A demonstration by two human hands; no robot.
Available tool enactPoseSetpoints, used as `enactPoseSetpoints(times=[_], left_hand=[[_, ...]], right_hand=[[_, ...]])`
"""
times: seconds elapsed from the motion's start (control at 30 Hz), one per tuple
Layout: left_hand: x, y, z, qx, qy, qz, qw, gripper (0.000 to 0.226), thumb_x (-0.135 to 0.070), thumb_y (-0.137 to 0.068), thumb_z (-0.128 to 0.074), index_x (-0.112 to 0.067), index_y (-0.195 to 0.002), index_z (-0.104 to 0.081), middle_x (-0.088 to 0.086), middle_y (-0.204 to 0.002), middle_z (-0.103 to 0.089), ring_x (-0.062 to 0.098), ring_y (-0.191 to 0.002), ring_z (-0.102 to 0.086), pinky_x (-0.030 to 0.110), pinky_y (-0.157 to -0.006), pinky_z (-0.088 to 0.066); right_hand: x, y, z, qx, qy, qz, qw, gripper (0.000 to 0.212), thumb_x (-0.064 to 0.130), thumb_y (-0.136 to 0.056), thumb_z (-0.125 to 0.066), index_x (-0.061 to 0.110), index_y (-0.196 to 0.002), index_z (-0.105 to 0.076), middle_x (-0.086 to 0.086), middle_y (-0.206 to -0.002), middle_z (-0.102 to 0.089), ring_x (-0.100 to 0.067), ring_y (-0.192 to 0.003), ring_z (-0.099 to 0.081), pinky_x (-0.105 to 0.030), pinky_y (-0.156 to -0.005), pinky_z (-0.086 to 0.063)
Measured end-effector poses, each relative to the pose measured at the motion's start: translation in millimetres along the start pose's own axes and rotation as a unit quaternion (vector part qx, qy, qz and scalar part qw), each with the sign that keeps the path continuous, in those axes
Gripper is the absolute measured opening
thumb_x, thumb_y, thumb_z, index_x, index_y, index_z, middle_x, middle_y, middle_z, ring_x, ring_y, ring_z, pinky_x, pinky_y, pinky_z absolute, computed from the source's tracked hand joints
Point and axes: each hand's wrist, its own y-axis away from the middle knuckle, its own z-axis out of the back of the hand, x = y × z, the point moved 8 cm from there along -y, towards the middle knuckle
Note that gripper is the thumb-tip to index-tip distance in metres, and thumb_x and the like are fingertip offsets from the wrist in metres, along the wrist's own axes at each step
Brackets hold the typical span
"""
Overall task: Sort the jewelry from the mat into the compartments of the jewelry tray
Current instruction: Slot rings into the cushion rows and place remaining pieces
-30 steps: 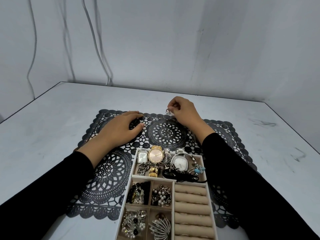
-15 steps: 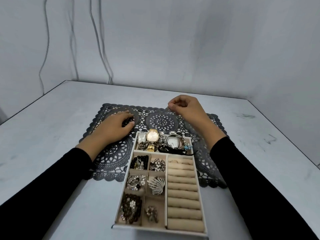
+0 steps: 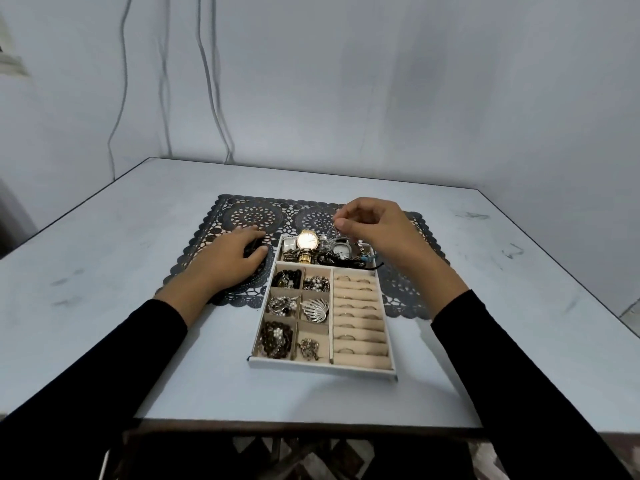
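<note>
Head view: right hand (image 3: pixel 377 230) grip pinches small jewelry above jewelry tray (image 3: pixel 322 367); left unclear.

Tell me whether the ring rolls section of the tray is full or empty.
Neither: the ring rolls hold several rings in their slots, with bare stretches between.

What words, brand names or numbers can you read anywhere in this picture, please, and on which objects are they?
None can be read.
Gold watch dial: glare washes it out; nothing legible.
Silver watch dial: any markings are too small and blurred.
Jewelry tray, mat and table: no lettering visible.
</note>
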Motion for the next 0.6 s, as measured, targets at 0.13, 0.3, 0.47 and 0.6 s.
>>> enactPoseSetpoints(times=[0.13, 0.3, 0.47, 0.6], left_hand=[[-6, 16, 0, -0.007, 0.0, -0.012, 1.0, 0.046, -0.037, -0.1, -0.049, -0.022, -0.143, -0.049, -0.001, -0.154, -0.041, 0.02, -0.14, -0.039, 0.036, -0.113, -0.032], [-6, 29, -2, -0.002, -0.001, -0.013, 1.0, 0.047, -0.039, -0.1, -0.048, -0.024, -0.144, -0.047, -0.004, -0.155, -0.039, 0.021, -0.14, -0.039, 0.038, -0.113, -0.033], [-5, 31, -2, -0.002, -0.003, -0.011, 1.0, 0.047, -0.04, -0.1, -0.048, -0.023, -0.144, -0.048, -0.003, -0.154, -0.04, 0.022, -0.14, -0.04, 0.039, -0.113, -0.033], [-5, 31, -3, -0.003, -0.002, -0.01, 1.0, 0.046, -0.04, -0.1, -0.048, -0.023, -0.143, -0.048, -0.003, -0.154, -0.041, 0.023, -0.138, -0.042, 0.039, -0.113, -0.035]], right_hand=[[7, 23, -9, 0.017, -0.019, 0.012, 1.0, 0.01, 0.01, -0.084, -0.07, 0.008, -0.093, -0.07, -0.011, -0.084, -0.068, -0.008, -0.07, -0.06, -0.025, -0.071, -0.052], [6, 35, -22, 0.053, 0.002, 0.019, 0.998, 0.008, 0.012, -0.082, -0.072, 0.011, -0.09, -0.071, -0.009, -0.086, -0.071, -0.014, -0.078, -0.063, -0.033, -0.079, -0.055], [9, 38, -40, 0.101, 0.082, 0.031, 0.991, 0.008, 0.013, -0.084, -0.071, 0.01, -0.091, -0.071, -0.001, -0.08, -0.072, 0.0, -0.069, -0.065, -0.013, -0.065, -0.049], [5, 32, -51, 0.115, 0.155, 0.036, 0.98, 0.006, 0.014, -0.083, -0.072, 0.015, -0.088, -0.073, 0.005, -0.081, -0.072, -0.002, -0.074, -0.066, -0.017, -0.069, -0.052]])
